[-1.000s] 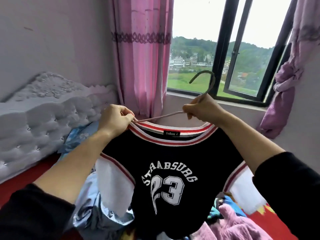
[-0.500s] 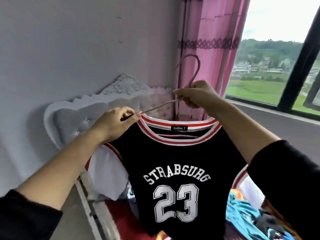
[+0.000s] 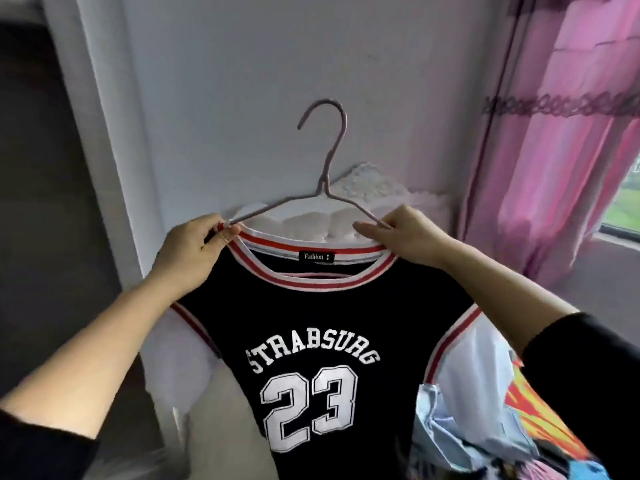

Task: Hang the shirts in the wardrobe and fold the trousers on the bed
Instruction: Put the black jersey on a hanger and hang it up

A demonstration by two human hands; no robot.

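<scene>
the black shirt (image 3: 311,323) is hanging on the hanger (image 3: 327,161) in front of the person, its shoulder line running left to right between both hands, with the hook standing upright above the middle and opening leftward. the left hand (image 3: 194,251) is pinching the collar's left edge together with the wire end. the right hand (image 3: 412,237) is gripping the right shoulder over the wire. a dark opening (image 3: 34,168) is showing far left, nearer the left hand — probably the wardrobe — so the hook is likely needing a leftward carry.
</scene>
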